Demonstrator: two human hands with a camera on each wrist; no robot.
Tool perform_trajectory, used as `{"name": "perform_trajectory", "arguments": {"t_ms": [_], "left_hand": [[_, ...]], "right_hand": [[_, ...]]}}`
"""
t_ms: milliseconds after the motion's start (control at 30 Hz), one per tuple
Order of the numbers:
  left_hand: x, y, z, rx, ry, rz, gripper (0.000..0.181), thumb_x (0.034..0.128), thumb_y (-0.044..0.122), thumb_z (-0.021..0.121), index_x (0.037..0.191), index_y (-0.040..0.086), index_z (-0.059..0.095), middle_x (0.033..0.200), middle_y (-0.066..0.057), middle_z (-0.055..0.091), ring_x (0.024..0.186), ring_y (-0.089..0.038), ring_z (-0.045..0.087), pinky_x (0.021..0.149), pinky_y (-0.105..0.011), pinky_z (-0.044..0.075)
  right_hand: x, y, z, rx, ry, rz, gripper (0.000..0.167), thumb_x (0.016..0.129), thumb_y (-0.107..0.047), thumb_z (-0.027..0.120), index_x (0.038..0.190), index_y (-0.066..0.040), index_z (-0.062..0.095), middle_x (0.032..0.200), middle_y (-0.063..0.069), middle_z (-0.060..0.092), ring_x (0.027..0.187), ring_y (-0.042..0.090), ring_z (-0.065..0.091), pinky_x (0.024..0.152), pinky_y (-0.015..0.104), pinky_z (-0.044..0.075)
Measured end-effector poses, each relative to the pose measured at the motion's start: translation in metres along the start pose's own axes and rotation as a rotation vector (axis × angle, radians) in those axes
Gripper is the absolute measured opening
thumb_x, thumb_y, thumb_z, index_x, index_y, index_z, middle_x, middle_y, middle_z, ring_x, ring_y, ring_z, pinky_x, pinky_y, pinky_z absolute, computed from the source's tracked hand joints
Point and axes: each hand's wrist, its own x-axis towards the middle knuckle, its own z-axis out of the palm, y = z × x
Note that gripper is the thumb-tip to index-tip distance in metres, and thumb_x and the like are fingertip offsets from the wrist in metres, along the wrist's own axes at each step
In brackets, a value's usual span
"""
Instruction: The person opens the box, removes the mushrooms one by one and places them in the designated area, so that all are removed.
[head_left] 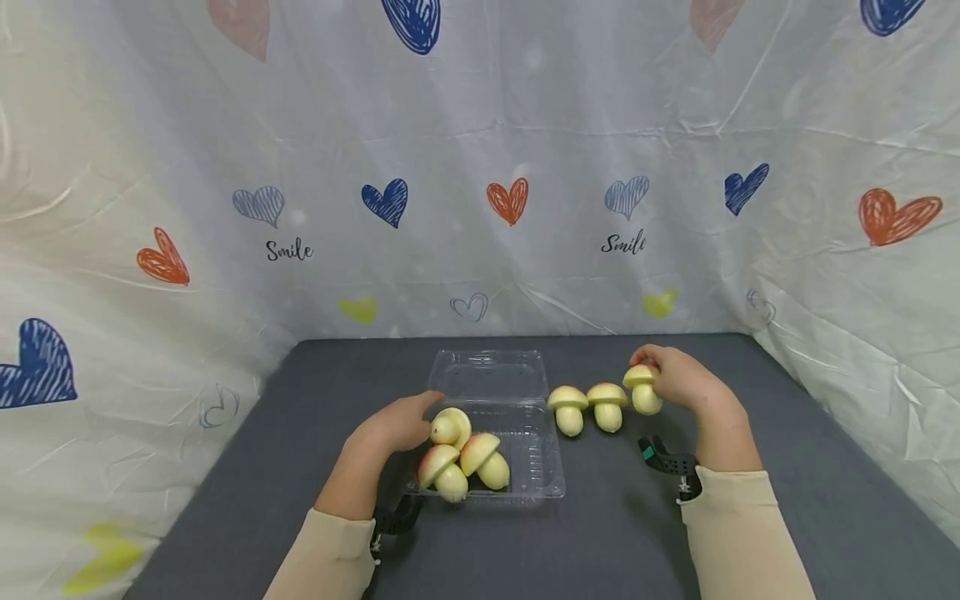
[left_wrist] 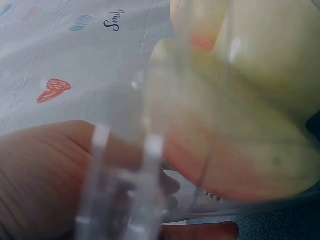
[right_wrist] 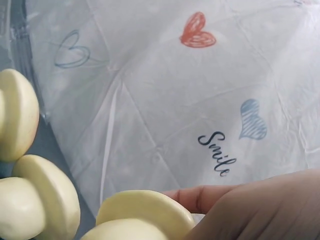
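Observation:
A clear plastic clamshell box (head_left: 536,450) lies with its lid folded back; three cream toy mushrooms with pink-tinged caps, one of them a toy mushroom (head_left: 491,462), sit in its left half. My left hand (head_left: 397,423) holds the box's left side near the hinge; in the left wrist view it shows partly through blurred plastic. To the right, my right hand (head_left: 686,379) pinches a toy mushroom (head_left: 645,400) by its cap, stem downward. In the right wrist view my right hand (right_wrist: 265,210) covers part of that mushroom (right_wrist: 140,220).
Two more mushrooms (head_left: 568,410) (head_left: 607,407) stand in a row between the box and my right hand. The dark grey table (head_left: 585,542) meets a white curtain (head_left: 450,133) printed with hearts at the back and sides.

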Motion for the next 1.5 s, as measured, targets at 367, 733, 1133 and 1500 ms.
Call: {"name": "perform_trajectory", "arguments": {"t_ms": [367, 733, 1133, 1500], "left_hand": [[0.0, 0.004, -0.001, -0.014, -0.007, 0.005, 0.065, 0.0951, -0.004, 0.047, 0.158, 0.011, 0.041, 0.155, -0.018, 0.045, 0.108, -0.029, 0.054, 0.076, -0.048, 0.04], [-0.001, 0.0, 0.002, -0.012, -0.017, -0.005, 0.066, 0.0949, -0.004, 0.047, 0.159, 0.012, 0.041, 0.154, -0.018, 0.046, 0.103, -0.027, 0.055, 0.068, -0.044, 0.04], [-0.003, -0.002, 0.001, -0.016, -0.017, -0.004, 0.064, 0.096, -0.003, 0.047, 0.158, 0.011, 0.041, 0.155, -0.018, 0.046, 0.108, -0.028, 0.054, 0.078, -0.048, 0.04], [-0.002, 0.0, 0.0, -0.007, -0.008, -0.016, 0.063, 0.0974, 0.0, 0.048, 0.158, 0.013, 0.042, 0.156, -0.017, 0.045, 0.111, -0.029, 0.053, 0.081, -0.049, 0.039]], "right_hand": [[0.003, 0.014, 0.001, -0.016, -0.011, 0.086, 0.058, 0.077, 0.023, 0.044, 0.129, 0.005, 0.059, 0.108, 0.024, 0.06, 0.075, 0.027, 0.049, 0.064, 0.038, 0.04], [0.01, 0.026, 0.013, -0.035, -0.017, 0.104, 0.057, 0.077, 0.021, 0.047, 0.129, 0.005, 0.06, 0.113, 0.029, 0.061, 0.078, 0.029, 0.051, 0.068, 0.04, 0.041], [0.018, 0.036, 0.027, -0.001, -0.043, 0.133, 0.059, 0.078, 0.022, 0.042, 0.131, 0.006, 0.06, 0.118, 0.029, 0.06, 0.075, 0.027, 0.05, 0.065, 0.037, 0.04], [0.018, 0.036, 0.027, 0.013, -0.077, 0.122, 0.06, 0.078, 0.02, 0.041, 0.135, 0.009, 0.055, 0.124, 0.032, 0.058, 0.09, 0.035, 0.054, 0.074, 0.043, 0.041]]}}
